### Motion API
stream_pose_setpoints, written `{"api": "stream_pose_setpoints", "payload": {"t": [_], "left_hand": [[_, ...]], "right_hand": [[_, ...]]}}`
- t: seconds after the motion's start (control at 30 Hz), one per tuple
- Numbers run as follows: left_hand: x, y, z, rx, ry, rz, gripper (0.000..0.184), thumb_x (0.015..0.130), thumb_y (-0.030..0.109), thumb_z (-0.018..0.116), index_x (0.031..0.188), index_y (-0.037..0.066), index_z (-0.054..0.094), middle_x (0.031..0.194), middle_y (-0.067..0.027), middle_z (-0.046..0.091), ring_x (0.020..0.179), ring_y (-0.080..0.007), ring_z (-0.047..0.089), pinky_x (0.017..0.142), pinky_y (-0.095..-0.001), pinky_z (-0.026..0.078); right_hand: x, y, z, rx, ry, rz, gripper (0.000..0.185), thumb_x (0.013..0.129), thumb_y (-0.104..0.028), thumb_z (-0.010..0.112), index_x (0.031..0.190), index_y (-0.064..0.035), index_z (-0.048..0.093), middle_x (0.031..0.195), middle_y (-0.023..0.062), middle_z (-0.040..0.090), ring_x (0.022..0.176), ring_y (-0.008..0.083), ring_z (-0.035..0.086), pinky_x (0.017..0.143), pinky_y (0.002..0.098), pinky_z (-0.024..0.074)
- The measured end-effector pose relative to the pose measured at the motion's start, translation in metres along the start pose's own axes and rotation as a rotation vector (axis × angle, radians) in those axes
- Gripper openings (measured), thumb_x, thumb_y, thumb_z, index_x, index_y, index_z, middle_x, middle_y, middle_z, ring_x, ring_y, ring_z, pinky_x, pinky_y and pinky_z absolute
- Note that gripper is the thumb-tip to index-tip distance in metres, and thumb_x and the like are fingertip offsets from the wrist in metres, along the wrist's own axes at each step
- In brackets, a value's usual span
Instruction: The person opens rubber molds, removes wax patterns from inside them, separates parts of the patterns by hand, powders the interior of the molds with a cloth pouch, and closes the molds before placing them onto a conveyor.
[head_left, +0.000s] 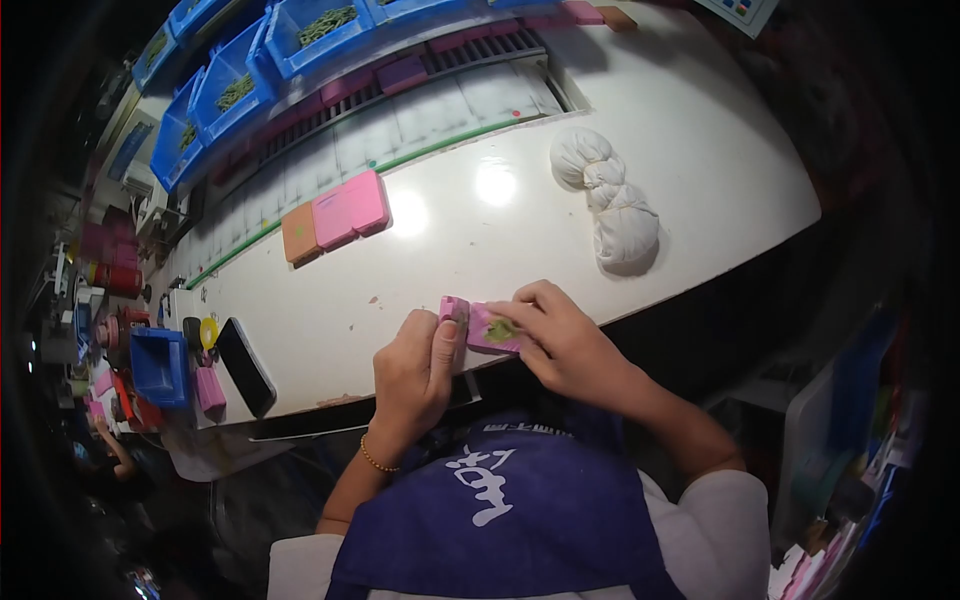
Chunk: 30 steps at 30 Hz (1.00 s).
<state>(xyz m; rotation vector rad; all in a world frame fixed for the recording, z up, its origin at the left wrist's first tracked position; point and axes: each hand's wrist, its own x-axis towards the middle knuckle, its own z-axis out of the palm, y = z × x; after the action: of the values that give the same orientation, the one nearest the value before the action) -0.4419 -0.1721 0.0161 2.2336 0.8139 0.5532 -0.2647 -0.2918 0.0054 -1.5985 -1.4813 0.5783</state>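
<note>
Near the front edge of the white table, my left hand [415,370] is closed around one part of a pink block that looks like an opened rubber mould [453,308], with the thumb pressed along its side. The other part of the mould lies flatter to the right, and a small green piece [500,328] shows on it. My right hand [568,340] grips this part at its right end, its fingers reaching over the green piece. The fingertips are partly blurred, so I cannot tell whether they pinch the green piece.
Ahead on the left lie pink blocks [350,208] beside a brown block [299,234]. A knotted white cloth bundle [625,222] rests at right. A phone [246,367] and blue tray [160,367] are at left. Blue bins [235,85] holding green pieces stand at the back.
</note>
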Motion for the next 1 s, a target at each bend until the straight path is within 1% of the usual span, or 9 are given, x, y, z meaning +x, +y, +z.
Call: {"api": "stream_pose_setpoints", "payload": {"t": [0.03, 0.13, 0.23, 0.4, 0.57, 0.67, 0.77, 0.87, 1.0], "left_hand": [[0.001, 0.0, 0.0, 0.005, -0.011, 0.003, 0.028, 0.102, 0.022, 0.051, 0.085, 0.001, 0.056, 0.072, -0.0153, 0.055, 0.057, -0.0326, 0.054, 0.054, -0.0403, 0.042], [0.002, -0.005, -0.006, -0.08, 0.052, -0.073, 0.03, 0.103, 0.022, 0.049, 0.083, 0.0, 0.055, 0.07, -0.0149, 0.055, 0.057, -0.0317, 0.053, 0.054, -0.0403, 0.042], [0.001, -0.016, -0.011, -0.184, 0.086, -0.186, 0.032, 0.104, 0.022, 0.047, 0.083, 0.0, 0.056, 0.067, -0.0142, 0.055, 0.056, -0.0295, 0.053, 0.054, -0.0384, 0.042], [-0.001, -0.002, 0.002, 0.074, 0.197, 0.02, 0.023, 0.1, 0.018, 0.057, 0.086, 0.0, 0.059, 0.07, -0.0131, 0.055, 0.055, -0.0264, 0.053, 0.053, -0.0364, 0.041], [0.0, 0.008, 0.014, 0.137, 0.193, 0.19, 0.015, 0.094, 0.013, 0.064, 0.085, 0.002, 0.059, 0.071, -0.0119, 0.053, 0.054, -0.029, 0.053, 0.05, -0.0379, 0.042], [0.004, 0.015, 0.02, 0.178, 0.124, 0.273, 0.021, 0.094, 0.015, 0.064, 0.079, 0.004, 0.052, 0.068, -0.0115, 0.048, 0.052, -0.0286, 0.051, 0.047, -0.039, 0.04], [0.003, 0.02, 0.024, 0.228, 0.047, 0.313, 0.016, 0.097, 0.011, 0.058, 0.085, 0.001, 0.056, 0.071, -0.0136, 0.051, 0.054, -0.0296, 0.053, 0.049, -0.0379, 0.041], [0.008, 0.019, 0.034, 0.241, 0.062, 0.394, 0.023, 0.093, 0.015, 0.064, 0.077, 0.005, 0.051, 0.067, -0.011, 0.047, 0.051, -0.0283, 0.05, 0.045, -0.0382, 0.038], [0.008, 0.018, 0.042, 0.22, 0.018, 0.404, 0.022, 0.092, 0.014, 0.063, 0.077, 0.005, 0.051, 0.067, -0.0111, 0.046, 0.05, -0.0285, 0.05, 0.045, -0.0385, 0.038]], "right_hand": [[0.0, 0.002, 0.002, -0.031, -0.019, -0.076, 0.044, 0.082, 0.003, 0.062, 0.126, -0.0007, 0.056, 0.105, 0.0158, 0.052, 0.097, 0.0314, 0.054, 0.084, 0.0396, 0.048], [0.002, 0.0, 0.007, -0.035, -0.007, -0.098, 0.039, 0.083, -0.001, 0.065, 0.121, -0.0002, 0.058, 0.106, 0.0149, 0.053, 0.097, 0.0305, 0.054, 0.085, 0.039, 0.0478], [0.004, 0.004, 0.01, -0.036, 0.001, -0.085, 0.042, 0.083, -0.004, 0.067, 0.124, -0.0005, 0.056, 0.106, 0.015, 0.053, 0.099, 0.031, 0.054, 0.085, 0.0399, 0.0478], [0.01, 0.003, 0.011, 0.023, 0.028, -0.081, 0.049, 0.083, -0.004, 0.067, 0.129, -0.001, 0.05, 0.106, 0.0165, 0.053, 0.1, 0.0335, 0.055, 0.087, 0.0413, 0.0477], [0.007, 0.005, 0.008, 0.124, 0.015, -0.04, 0.049, 0.084, -0.004, 0.066, 0.13, -0.0017, 0.048, 0.109, 0.0181, 0.053, 0.099, 0.0352, 0.057, 0.087, 0.0415, 0.0482], [0.002, -0.001, 0.003, 0.217, 0.012, 0.006, 0.043, 0.086, -0.003, 0.065, 0.127, -0.0012, 0.05, 0.108, 0.0179, 0.054, 0.097, 0.0345, 0.058, 0.087, 0.0411, 0.0487], [-0.009, -0.004, 0.001, 0.193, 0.104, 0.005, 0.034, 0.088, -0.004, 0.064, 0.121, 0.0004, 0.055, 0.106, 0.017, 0.059, 0.092, 0.0332, 0.062, 0.083, 0.0397, 0.051], [-0.018, -0.004, 0.006, 0.198, 0.251, 0.024, 0.024, 0.088, -0.003, 0.065, 0.111, 0.002, 0.062, 0.101, 0.0161, 0.064, 0.09, 0.0312, 0.065, 0.08, 0.037, 0.0533], [-0.024, -0.001, 0.009, 0.254, 0.375, 0.044, 0.016, 0.087, -0.002, 0.068, 0.102, 0.0031, 0.067, 0.1, 0.0169, 0.069, 0.088, 0.0283, 0.069, 0.078, 0.0333, 0.0555]]}}
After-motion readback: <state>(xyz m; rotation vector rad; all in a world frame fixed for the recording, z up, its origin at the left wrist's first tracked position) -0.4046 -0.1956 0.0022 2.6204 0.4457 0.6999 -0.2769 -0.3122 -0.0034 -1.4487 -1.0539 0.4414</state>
